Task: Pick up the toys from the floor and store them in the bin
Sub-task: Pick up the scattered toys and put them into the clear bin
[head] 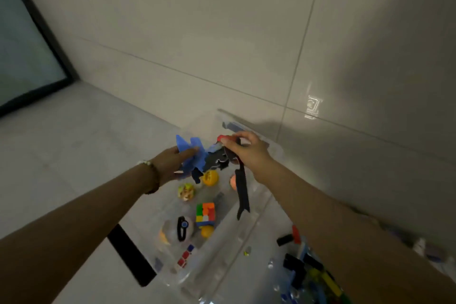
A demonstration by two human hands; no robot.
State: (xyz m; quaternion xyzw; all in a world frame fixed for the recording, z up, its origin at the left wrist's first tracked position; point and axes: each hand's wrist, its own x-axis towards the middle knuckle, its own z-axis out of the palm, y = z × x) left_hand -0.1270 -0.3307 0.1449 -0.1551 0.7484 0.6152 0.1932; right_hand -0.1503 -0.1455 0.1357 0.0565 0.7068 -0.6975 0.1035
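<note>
Ahead of you a wall (222,32) of large pale glossy tiles, at your left a dark-framed glass panel (22,44), beneath you a pale tiled floor (61,155), dim light, a small bright glint (313,106) on the wall.

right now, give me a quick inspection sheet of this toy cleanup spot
surface: pale tiled floor, glossy
job's things: blue and black toy held above the clear bin; a black strap dangles below the right hand; puzzle cube and orange ball lie in the bin
clutter: loose building bricks on the floor to the right of the bin
grippers: left hand grips the toy's blue part; right hand pinches its red-tipped end
cables: nothing seen
surroundings: tiled wall behind the bin; dark-framed glass panel at left
</note>
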